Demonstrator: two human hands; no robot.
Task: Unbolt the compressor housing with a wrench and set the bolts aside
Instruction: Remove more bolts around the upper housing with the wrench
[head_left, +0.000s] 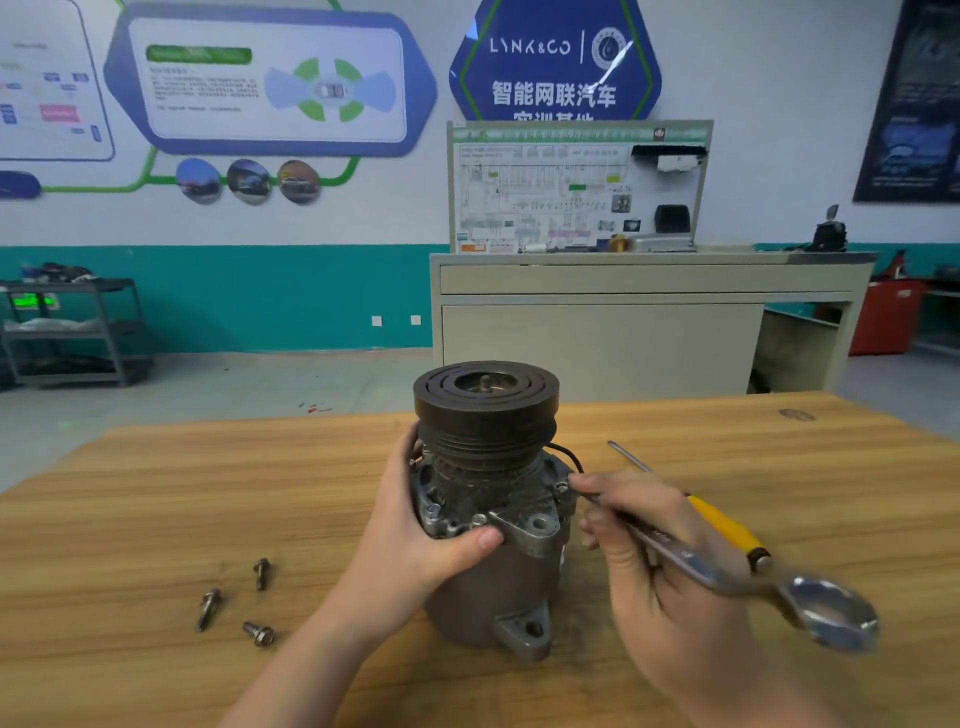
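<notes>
- Head view, item count: one compressor (488, 499), three loose bolts, one wrench (727, 566), one screwdriver (711, 512), all on one wooden table (156, 493).
- The compressor stands upright near the table's middle, dark grooved pulley (485, 402) on top, grey housing (478, 597) below, a mounting ear at the lower front.
- Bolts set aside: three, lying on the table to the left of the compressor, well apart from it and from each other. First bolt (261, 572) is farthest back, second bolt (208, 609) is leftmost, third bolt (258, 634) is nearest the viewer.
- At least two bolt heads remain seated on the housing flange; one fitted bolt (561, 487) sits at the right edge, just beside the right fingertips.
- Left hand (415, 535): forearm enters from the lower left; fingers curl round the far left side of the housing, thumb pressed across the front flange. It grips the compressor.
- Right hand (644, 551): forearm enters from the lower right; fingers curled and closed round the wrench shank, forefinger extended toward the flange. The wrench's working end is hidden at the flange; its open-jaw end points toward the lower right, blurred.
- The screwdriver, yellow handle and thin metal shaft, lies on the table behind the right hand, tip pointing away.
- Background: a grey cabinet (623, 322) carrying a wiring display board, and a dark shelf rack (72, 332) at the left wall.
</notes>
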